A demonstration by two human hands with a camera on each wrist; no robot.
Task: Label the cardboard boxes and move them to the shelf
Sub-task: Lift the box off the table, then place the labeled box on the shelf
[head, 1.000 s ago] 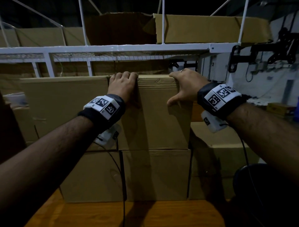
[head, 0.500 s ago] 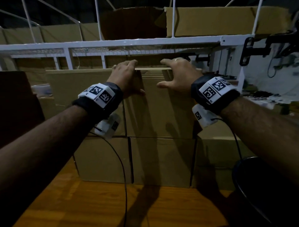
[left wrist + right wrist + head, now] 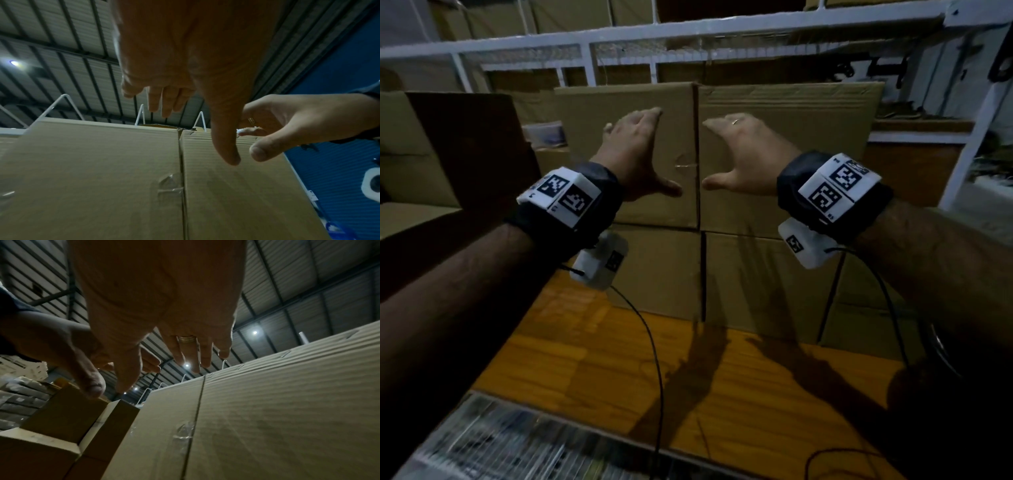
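Left hand: grip slack, fingers straight and spread, holding nothing; it hovers in front of the top box, left of the flap seam.
Right hand: likewise unclenched and empty, right of the seam; a ring shows on one finger.
Contact: both wrist views show air between the fingers and the cardboard, so neither hand seems to touch it.
Top box: on the upper row of a stack on the desk, its front face toward the person, just under the white shelf rail.
Label: none visible on this face; whether one sits elsewhere cannot be told.
Risk, tape: only a small tab of tape bridges the seam. Pressing near it could probably spring the flaps.
Risk, tipping: with nothing steadying it, a tug on its top edge might tilt it off the lower boxes.
Risk, clearance: lifting straight up would likely knock it against the rail.
Risk, cables: wrist cables dangle over the desk and could snag a corner.
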